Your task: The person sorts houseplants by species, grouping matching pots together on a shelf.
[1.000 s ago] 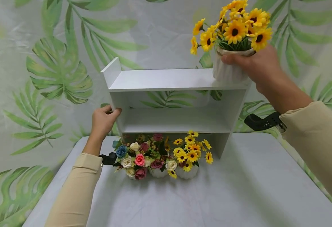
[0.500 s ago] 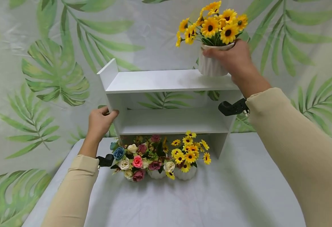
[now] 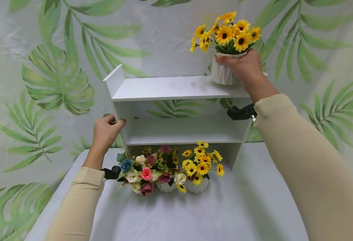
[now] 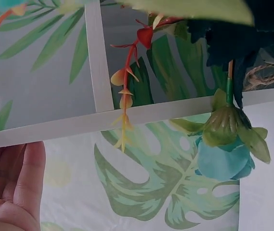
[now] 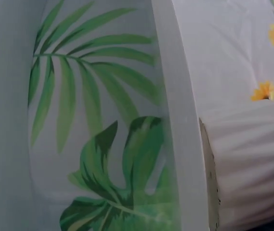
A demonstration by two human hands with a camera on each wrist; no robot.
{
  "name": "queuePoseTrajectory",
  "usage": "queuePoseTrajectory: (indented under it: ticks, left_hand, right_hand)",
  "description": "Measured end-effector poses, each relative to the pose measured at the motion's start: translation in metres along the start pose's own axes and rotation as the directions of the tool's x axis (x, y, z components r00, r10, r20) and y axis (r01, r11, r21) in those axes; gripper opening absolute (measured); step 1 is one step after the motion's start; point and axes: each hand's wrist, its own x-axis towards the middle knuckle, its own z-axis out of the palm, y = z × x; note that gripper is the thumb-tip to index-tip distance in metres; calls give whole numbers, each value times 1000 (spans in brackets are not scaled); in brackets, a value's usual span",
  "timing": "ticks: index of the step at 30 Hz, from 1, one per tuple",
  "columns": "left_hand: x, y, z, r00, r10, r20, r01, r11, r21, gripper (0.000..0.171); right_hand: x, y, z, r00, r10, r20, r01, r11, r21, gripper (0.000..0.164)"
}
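My right hand point(image 3: 249, 72) grips a ribbed white flower pot point(image 3: 223, 73) near its rim, thumb across the front. Yellow artificial sunflowers point(image 3: 224, 35) stand up out of it. The pot is upright over the right part of the top board of a white shelf point(image 3: 164, 87). In the right wrist view, the pot's base point(image 5: 210, 178) is right at the board point(image 5: 182, 120). My left hand point(image 3: 105, 134) holds the shelf's left side panel point(image 3: 119, 110), with the thumb at the front edge. The left wrist view shows its fingers point(image 4: 31, 168) against the panel point(image 4: 74, 122).
Below, in front of the shelf's bottom, several potted artificial flowers crowd together: mixed roses point(image 3: 146, 174) at left and yellow sunflowers point(image 3: 202, 164) at right, in white pots point(image 3: 197, 186). They stand on a white-covered table point(image 3: 179, 217). A leaf-patterned cloth point(image 3: 59, 80) hangs behind.
My right hand has carried the sunflower pot left from the shelf's right end, then slightly down toward the top board. My left hand keeps its hold on the side panel.
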Motion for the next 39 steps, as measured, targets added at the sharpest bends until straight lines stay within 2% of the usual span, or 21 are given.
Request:
queuePoseTrajectory:
  ticks: [12,16,25,27,30,32,33,34,36,39]
  left_hand:
    - [0,-1,-2,999,-3,-35,3,1000,-6,43]
    - [0,-1,-1,1000,-8,-29,8,1000,-3,43]
    - [0,0,0,999,-12,-38,12,1000,-3,43]
    - [1,1,0,999,-13,-40,13,1000,-1,43]
    - [1,2,2,999,-15,-39,15,1000,-8,42]
    - [0,2,3,999,-15,-32,15,1000,-11,43]
    - [1,2,3,999,-15,-28,15,1000,-13,43]
    - [1,2,3,1000,-15,-24,15,1000,-12,44]
    - [1,2,2,1000,-14,-20,14,1000,-13,45]
    - [1,1,-1,999,-11,-37,11,1000,-10,44]
  right_hand:
    - [4,1,4,1000,17,-7,-17,999,42,101]
    - [5,6,6,999,33,-23,-32,998,47,101]
    - [8,14,15,999,-30,-17,31,997,65,96]
    - [7,17,14,999,-49,-13,49,999,22,100]
    - [-1,26,11,988,-149,-35,144,984,-109,105]
    - [-12,37,10,961,-266,-75,247,948,-202,104]
    - [-19,43,10,936,-338,-99,307,921,-241,102]
    - [-26,49,11,904,-410,-123,367,891,-268,97]
    - [-42,62,12,825,-542,-159,483,823,-299,87]
    - [-64,80,15,708,-685,-170,623,720,-304,74]
